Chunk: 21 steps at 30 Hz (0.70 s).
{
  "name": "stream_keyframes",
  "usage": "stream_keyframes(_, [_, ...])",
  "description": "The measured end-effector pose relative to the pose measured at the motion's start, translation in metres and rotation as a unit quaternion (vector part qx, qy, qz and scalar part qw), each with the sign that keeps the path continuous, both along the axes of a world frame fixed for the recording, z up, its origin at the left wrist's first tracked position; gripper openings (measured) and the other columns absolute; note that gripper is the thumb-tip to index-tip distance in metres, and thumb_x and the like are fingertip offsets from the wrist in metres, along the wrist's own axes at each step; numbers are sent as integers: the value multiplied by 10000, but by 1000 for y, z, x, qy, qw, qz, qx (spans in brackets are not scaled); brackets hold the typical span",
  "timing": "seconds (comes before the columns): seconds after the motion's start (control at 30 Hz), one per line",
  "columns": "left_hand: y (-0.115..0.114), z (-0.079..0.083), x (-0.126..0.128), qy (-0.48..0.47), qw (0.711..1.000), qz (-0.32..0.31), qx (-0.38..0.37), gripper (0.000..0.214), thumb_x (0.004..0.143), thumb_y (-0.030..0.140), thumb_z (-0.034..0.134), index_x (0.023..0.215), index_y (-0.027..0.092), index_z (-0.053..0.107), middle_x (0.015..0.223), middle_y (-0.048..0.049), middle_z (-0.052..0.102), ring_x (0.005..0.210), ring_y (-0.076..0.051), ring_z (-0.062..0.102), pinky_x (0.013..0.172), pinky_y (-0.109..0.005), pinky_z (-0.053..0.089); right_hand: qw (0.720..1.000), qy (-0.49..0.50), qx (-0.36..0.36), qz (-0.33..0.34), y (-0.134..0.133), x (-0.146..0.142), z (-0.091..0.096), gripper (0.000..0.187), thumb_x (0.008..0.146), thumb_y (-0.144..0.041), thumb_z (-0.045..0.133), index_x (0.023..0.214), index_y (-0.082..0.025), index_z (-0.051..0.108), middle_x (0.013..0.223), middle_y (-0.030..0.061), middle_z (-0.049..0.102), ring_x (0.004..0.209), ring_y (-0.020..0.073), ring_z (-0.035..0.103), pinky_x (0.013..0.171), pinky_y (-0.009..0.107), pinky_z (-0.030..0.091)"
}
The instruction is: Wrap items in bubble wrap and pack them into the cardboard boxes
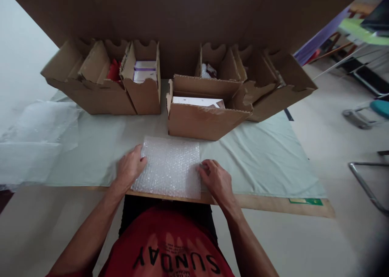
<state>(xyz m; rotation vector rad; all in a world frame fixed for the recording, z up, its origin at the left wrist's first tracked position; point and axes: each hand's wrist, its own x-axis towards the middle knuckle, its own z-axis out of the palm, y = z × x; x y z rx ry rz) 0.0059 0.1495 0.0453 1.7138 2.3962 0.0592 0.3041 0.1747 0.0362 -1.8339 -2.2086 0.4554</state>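
A sheet of clear bubble wrap (170,167) lies flat at the table's front edge, right before me. Its left edge is pinched between the thumb and curled fingers of my left hand (130,165). On the opposite side, my right hand (217,180) has its thumb and forefinger closed at the sheet's right edge. Just beyond the wrap stands a cardboard bin (197,125) with a white box (194,102) inside it.
More cardboard bins stand along the back: one with red items (114,70), one with white-and-purple boxes (145,74), one with a wrapped item (208,71). Clear plastic wrap (36,131) is heaped at the left. A pale green cloth (261,159) covers the table.
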Motion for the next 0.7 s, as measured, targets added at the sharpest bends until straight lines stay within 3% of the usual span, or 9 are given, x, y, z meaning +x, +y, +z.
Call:
stream_keyframes(0.07, [0,1,-3,-3,1000,0,-11,442,898,270,522,1326,181,589,884,-84,771,815,-261,728,696,-311,493,997,26,42,52,-8,2,3,217,942,-303,565,1077,-196,697,1018,84,730,809,210,692,687,314,479])
stream_keyframes(0.17, [-8,0,-10,-14,1000,-7,16,440,914,335,546,1319,168,587,898,-83,753,843,-267,715,738,-336,518,977,51,84,189,-28,7,5,334,919,-309,620,1232,-196,652,1267,146,681,1101,282,662,896,404,521])
stream_keyframes(0.27, [-28,-2,-13,-29,988,-97,115,433,910,368,587,1298,176,600,1093,-123,724,1026,-282,685,901,-388,531,952,19,80,294,-49,14,1,618,868,-316,701,1444,-198,510,1525,194,506,1382,363,482,1027,524,466])
stream_keyframes(0.37, [-52,-2,-7,-59,944,-290,147,496,875,419,677,1299,170,611,1400,-188,597,1342,-350,523,1115,-486,425,945,-17,57,322,-57,16,-7,798,833,-257,736,1546,-167,387,1606,217,396,1482,378,358,1113,565,390])
stream_keyframes(0.47, [-62,-2,1,-67,903,-416,85,599,812,423,774,1327,175,596,1494,-193,529,1430,-378,431,1179,-539,338,945,-34,27,325,-53,14,-12,778,830,-262,748,1533,-177,424,1603,211,405,1466,380,385,1107,557,399])
stream_keyframes(0.7, [-52,-3,-7,-80,892,-442,38,640,794,420,795,1342,170,579,1452,-185,578,1363,-359,513,1152,-513,377,936,-22,7,350,-34,15,-1,541,904,-357,709,1406,-196,585,1531,161,526,1390,335,503,1051,520,478])
